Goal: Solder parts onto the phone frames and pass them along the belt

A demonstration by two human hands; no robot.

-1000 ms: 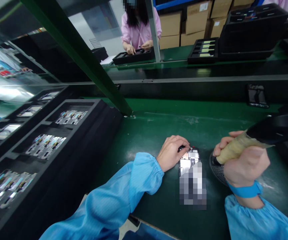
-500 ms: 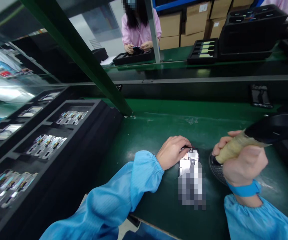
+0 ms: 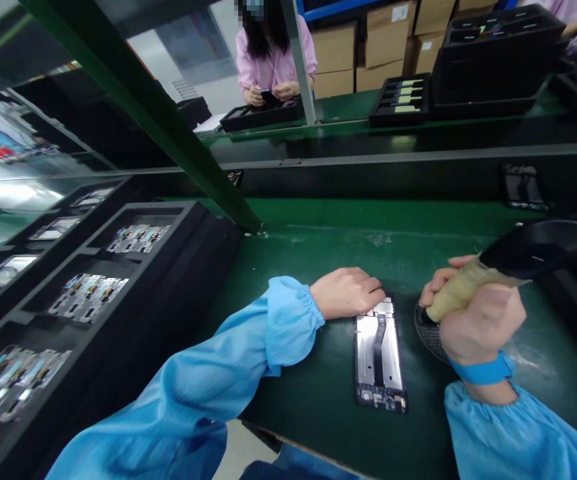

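- The left hand (image 3: 347, 293) lies palm down, fingers together and holding nothing, its fingertips just beside the top edge of the smartphone housing (image 3: 379, 353).
- The smartphone housing lies flat on the green table (image 3: 308, 393), its metal plate and dark ribbon cable facing up, between the two hands.
- The right hand (image 3: 483, 320) is closed around the beige wrapped grip of a black power screwdriver (image 3: 538, 248), whose tip points down at a round perforated mat (image 3: 431, 337).
- A blue wrist strap (image 3: 481, 370) circles the right wrist, and blue sleeves (image 3: 228, 373) cover both forearms.
- Black foam trays (image 3: 85, 297) to the left hold rows of small phone parts.
- Across the line, a co-worker (image 3: 271, 57) in a pink smock holds a dark phone above a black tray (image 3: 263, 115).
- Cardboard boxes (image 3: 383, 47) are stacked behind.
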